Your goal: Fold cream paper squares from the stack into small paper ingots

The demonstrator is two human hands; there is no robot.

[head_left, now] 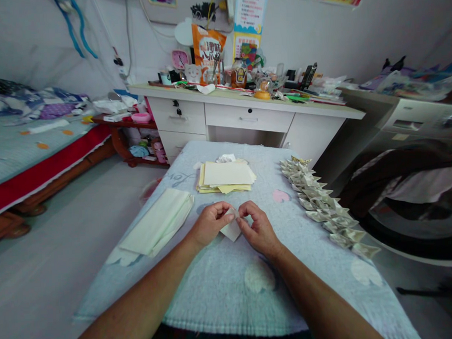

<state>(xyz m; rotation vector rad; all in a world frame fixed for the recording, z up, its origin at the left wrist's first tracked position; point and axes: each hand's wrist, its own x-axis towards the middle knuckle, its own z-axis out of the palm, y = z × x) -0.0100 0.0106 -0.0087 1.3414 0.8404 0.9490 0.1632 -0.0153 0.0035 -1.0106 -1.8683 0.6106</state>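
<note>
A small pale sheet of folded paper [231, 232] is pinched between my two hands above the middle of the cloth-covered table. My left hand [214, 220] grips its upper left side, thumb and fingers together. On the upper right, my right hand [258, 227] closes its thumb and fingertips on the same paper. Just beyond lies a stack of white and yellow paper sheets [228, 174], with a crumpled white piece [225, 158] behind it. To the left rests a larger folded pale green sheet [159, 223]. Several folded paper pieces [316, 196] stand in rows on the right.
A patterned light blue cloth [222, 288] covers the table. Behind it stands a white desk [183, 114] crowded with jars, a pink clock [179, 59] and an orange bag [208, 46]. A bed [36, 146] is at left, a washing machine [413, 128] at right.
</note>
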